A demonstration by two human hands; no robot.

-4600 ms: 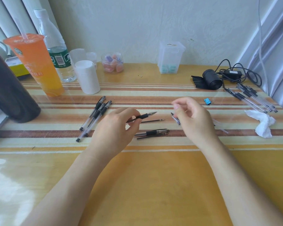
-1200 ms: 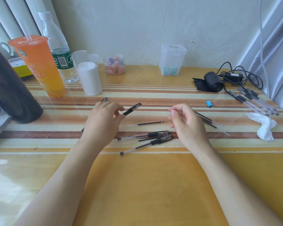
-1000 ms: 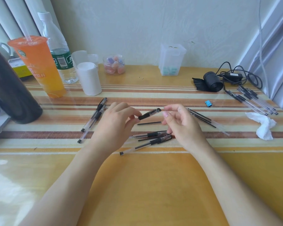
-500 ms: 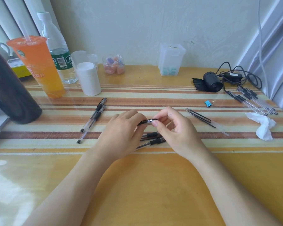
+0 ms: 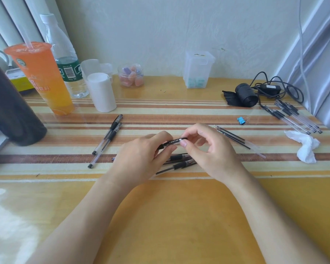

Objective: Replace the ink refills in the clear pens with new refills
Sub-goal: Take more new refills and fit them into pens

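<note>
As a person works through a batch of ballpoints at a striped table [image 5: 170, 216], both hands meet at its centre around 1 clear pen [image 5: 174, 142], held just above the surface and tilted slightly up toward the right. Seen from the head camera, the left hand [image 5: 141, 159] curls its fingers round the pen's left end and hides most of the barrel. The right hand [image 5: 211, 153] pinches the dark, white-labelled right end between thumb and forefinger, its other fingers bent and off the pen.

Directly beneath the hands lie several loose pens [image 5: 179, 162], partly covered, so their count cannot be told. 2 more pens [image 5: 108, 139] lie side by side to the left, and a small row of bare refills [image 5: 234, 139] lies just right of the right hand. A further cluster of pens [image 5: 293, 117] sits well apart at the far right edge, near a crumpled tissue [image 5: 305, 147] and a blue binder clip [image 5: 241, 121]. An orange drink [image 5: 40, 77] and a water bottle [image 5: 65, 60] stand at the back left.

The step in hand appears to be opening this pen: grips on opposite ends suggest a twist or pull to part it. Whether the dark end is a cap or the grip section cannot be told. Next, the ends likely need to separate along the pen's axis without bending, freeing the old refill so 1 from the row at right can go in.
</note>
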